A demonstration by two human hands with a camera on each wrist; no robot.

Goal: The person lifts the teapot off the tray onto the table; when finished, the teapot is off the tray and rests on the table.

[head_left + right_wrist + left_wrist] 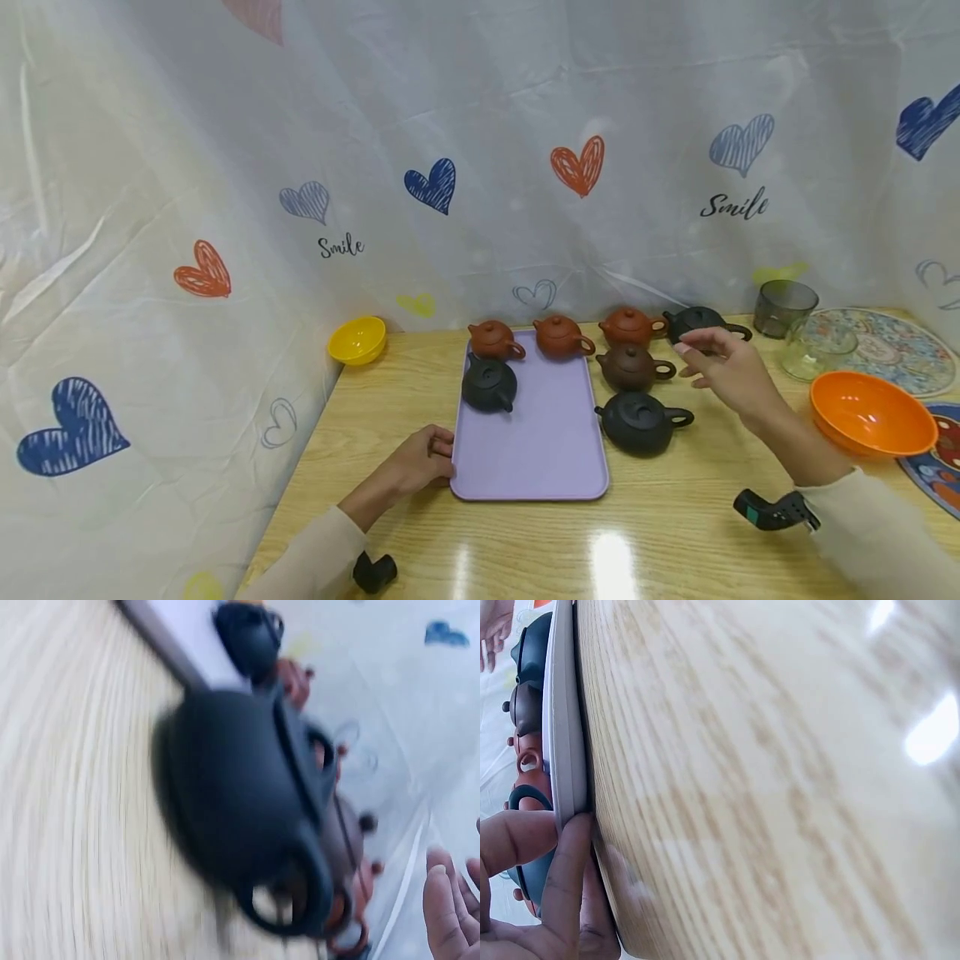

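At the near left edge of a lilac tray (540, 442), my left hand (420, 460) pinches the rim; the left wrist view shows the thumb and a fingertip (576, 825) on it. On the tray stand two red-brown teapots (558, 337) at the back and a black teapot (488, 387) in front of the left one. Right of the tray are a red-brown teapot (627, 327), a dark brown teapot (627, 369), a large black teapot (636, 425) and another black teapot (692, 320). My right hand (729, 371) is raised beside the dark brown teapot's handle, loosely bent and holding nothing.
A yellow bowl (357, 342) sits at the back left. On the right are a grey glass (783, 310), a clear glass (817, 350), an orange bowl (872, 414) and two patterned round mats (903, 346). A heart-printed sheet (495, 233) hangs behind the wooden table (540, 542).
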